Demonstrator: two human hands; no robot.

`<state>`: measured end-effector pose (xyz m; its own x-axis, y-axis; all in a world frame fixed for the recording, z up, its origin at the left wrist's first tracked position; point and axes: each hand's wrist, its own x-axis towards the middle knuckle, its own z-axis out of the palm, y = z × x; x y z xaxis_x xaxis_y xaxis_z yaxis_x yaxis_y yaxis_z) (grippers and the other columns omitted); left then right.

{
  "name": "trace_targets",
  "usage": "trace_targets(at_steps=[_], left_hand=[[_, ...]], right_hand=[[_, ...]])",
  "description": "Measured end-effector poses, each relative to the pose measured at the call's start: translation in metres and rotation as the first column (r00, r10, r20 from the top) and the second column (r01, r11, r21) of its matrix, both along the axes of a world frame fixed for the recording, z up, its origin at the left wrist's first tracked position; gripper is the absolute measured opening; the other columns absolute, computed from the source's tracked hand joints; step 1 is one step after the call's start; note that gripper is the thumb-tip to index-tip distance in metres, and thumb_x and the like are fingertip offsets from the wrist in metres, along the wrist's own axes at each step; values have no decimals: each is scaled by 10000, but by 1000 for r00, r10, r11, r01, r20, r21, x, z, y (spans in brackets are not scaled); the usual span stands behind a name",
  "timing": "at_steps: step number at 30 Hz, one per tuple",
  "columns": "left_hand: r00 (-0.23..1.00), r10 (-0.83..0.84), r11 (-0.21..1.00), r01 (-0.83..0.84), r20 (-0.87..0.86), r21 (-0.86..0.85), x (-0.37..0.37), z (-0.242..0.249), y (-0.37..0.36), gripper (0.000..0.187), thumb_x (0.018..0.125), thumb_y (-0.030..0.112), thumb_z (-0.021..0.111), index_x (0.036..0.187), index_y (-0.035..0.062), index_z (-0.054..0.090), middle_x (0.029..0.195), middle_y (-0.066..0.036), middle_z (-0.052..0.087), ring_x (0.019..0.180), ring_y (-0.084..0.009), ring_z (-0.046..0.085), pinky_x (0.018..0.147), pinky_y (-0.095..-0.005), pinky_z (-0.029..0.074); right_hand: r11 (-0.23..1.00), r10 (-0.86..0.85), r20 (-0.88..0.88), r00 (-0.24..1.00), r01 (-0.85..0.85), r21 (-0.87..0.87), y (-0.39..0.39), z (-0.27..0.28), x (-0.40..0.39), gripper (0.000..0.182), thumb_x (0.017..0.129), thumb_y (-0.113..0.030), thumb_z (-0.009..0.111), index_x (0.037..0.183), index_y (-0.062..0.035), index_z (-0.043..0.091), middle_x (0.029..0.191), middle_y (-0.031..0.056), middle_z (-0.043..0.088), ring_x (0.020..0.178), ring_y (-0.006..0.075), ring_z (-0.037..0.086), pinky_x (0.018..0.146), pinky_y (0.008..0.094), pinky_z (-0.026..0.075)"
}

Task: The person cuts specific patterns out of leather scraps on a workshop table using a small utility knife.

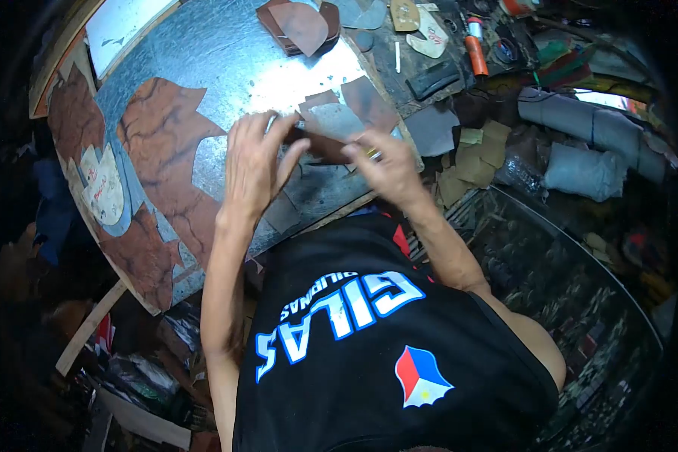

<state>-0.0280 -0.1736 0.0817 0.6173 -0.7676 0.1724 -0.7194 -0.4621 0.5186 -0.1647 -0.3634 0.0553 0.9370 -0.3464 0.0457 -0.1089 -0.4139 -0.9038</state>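
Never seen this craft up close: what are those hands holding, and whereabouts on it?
A dark brown leather piece, held by its two ends: the left hand pinches the left end, the right hand the right end, over the metal-topped table.

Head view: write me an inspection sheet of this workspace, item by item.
Surface: metal-topped board, scuffed, glare near the middle.
Job's things: dark brown leather piece held between both hands; cut leather pieces just beyond it.
Clutter: large brown hide at left, pale paper pattern, stacked brown cutouts, orange tube, cardboard scraps.
Hands: left hand and right hand, fingers closed on the piece.
Cables: nothing seen clearly.
Surroundings: grey rolls at right, dim floor clutter.
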Motion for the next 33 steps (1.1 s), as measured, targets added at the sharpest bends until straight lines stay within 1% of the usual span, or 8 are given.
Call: trace_targets(at_steps=[2,6,10,18,20,22,25,33], left_hand=[[993,77,994,-70,84,-85,10,-38,-19,388,869,148,678,1232,39,594,1200,-168,604,1109,-363,562,922,-454,450],[996,40,997,-45,86,63,8,-108,-29,396,877,99,606,1269,57,570,1269,-166,562,1213,-375,512,999,-473,417],[992,-73,983,55,101,173,6,-105,-26,393,839,44,567,1231,39,589,1250,-155,572,1191,-338,531,971,-439,445],[982,186,979,-183,-17,88,24,-95,8,173,851,83,636,993,-15,654,987,-182,656,943,-325,610,816,-422,494],[964,259,960,-250,-61,124,31,-87,13,299,837,123,679,1095,-21,628,1097,-217,631,1024,-352,590,865,-446,478],[931,320,937,-338,174,90,23,-74,11,484,829,214,722,1231,-6,567,1256,-261,546,1146,-414,526,941,-484,440],[997,51,994,-56,62,94,-12,-73,-15,679,804,421,744,1321,48,511,1379,-292,440,1258,-452,457,1030,-528,399],[998,-39,984,47,-51,174,-53,-111,-48,548,854,493,639,1315,203,589,1525,-172,336,1432,-401,238,1134,-554,213]], right_hand=[[941,-228,-237,944,277,197,-28,-17,-5,179,889,-153,681,993,-7,679,726,21,633,622,70,552,539,242,448],[888,-353,-381,854,435,152,-62,-53,-13,169,871,-122,668,994,-9,642,679,2,604,532,68,532,476,248,434],[880,-367,-331,869,440,178,-63,-52,-17,177,873,-101,654,1018,-3,630,695,18,616,532,76,555,474,253,452],[833,-390,-369,843,494,249,-65,-55,-11,104,887,-85,629,953,-6,616,697,24,625,513,75,570,457,243,448],[826,-391,-391,833,505,250,-64,-53,-10,121,886,-99,634,955,-1,616,704,40,635,529,118,591,487,264,469],[818,-402,-410,819,522,242,-67,-53,-10,139,886,-113,639,956,4,616,711,57,646,546,161,612,517,285,489],[889,-408,-255,877,319,-328,-67,-56,-9,358,864,-249,684,1071,37,627,977,217,641,913,379,633,811,447,512],[867,-339,-357,870,142,-477,-55,-39,4,389,827,-277,730,1078,5,637,1024,211,602,938,428,619,797,494,500]])
